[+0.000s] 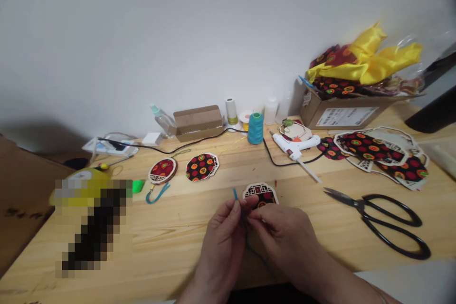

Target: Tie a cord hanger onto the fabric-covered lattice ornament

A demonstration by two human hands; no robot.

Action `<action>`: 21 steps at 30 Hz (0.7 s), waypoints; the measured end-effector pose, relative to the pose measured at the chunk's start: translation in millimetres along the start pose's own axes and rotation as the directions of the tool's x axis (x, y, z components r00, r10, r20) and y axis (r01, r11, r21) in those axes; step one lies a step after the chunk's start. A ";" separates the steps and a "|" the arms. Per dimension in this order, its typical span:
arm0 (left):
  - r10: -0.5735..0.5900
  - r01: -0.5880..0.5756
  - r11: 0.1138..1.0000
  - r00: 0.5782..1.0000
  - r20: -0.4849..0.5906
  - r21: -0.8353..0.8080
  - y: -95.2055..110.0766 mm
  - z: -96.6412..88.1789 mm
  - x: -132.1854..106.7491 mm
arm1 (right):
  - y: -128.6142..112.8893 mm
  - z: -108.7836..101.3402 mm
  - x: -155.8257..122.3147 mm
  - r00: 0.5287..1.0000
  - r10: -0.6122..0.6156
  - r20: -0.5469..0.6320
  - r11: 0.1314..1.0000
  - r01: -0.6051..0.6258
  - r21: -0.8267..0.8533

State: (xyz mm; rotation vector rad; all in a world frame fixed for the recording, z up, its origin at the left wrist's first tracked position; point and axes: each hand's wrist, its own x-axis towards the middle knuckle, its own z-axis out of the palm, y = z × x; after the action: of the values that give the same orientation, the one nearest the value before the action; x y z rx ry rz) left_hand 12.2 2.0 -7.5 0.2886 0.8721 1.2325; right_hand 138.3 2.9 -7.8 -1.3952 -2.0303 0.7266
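Observation:
My left hand (223, 230) is closed, its thumb and fingers pinching a small bundle of teal thread (235, 194) whose end sticks up above the thumb. Right beside it, my right hand (285, 230) has its fingertips pinched together at the same thread. From between the hands a thin teal strand hangs down toward the table edge. Just behind the fingers lies a patterned fabric piece with a cream fretwork frame (261, 190), partly covered by my right hand. A cone of teal thread (255, 129) stands farther back.
Black-handled scissors (359, 206) lie at the right, blades pointing left. A white glue gun (295, 146) with its black cord rests behind. Round and octagonal fabric pieces (202, 167) lie at left. A cardboard box (342, 111) of fabric stands back right; a pixelated patch covers the left.

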 end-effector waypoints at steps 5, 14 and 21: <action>0.015 -0.015 1.000 1.000 0.000 -0.010 0.1 -0.2 0.1 | -0.3 -0.8 -0.3 1.000 -0.020 0.001 1.000 0.020 0.002; 0.045 -0.046 0.998 0.998 0.034 0.039 -0.3 -0.6 -1.8 | 1.4 -0.4 0.2 1.000 -0.026 0.004 1.000 0.026 0.006; 0.050 -0.050 0.998 0.999 0.013 0.032 -1.0 -0.8 -0.6 | 1.8 -0.3 -1.1 0.999 -0.039 0.017 0.999 0.039 0.002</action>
State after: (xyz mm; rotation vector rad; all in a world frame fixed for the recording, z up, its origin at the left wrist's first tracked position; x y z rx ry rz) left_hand 12.3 1.0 -8.3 0.3455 0.8796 1.2625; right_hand 140.0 2.4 -9.1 -1.3489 -2.0635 0.7261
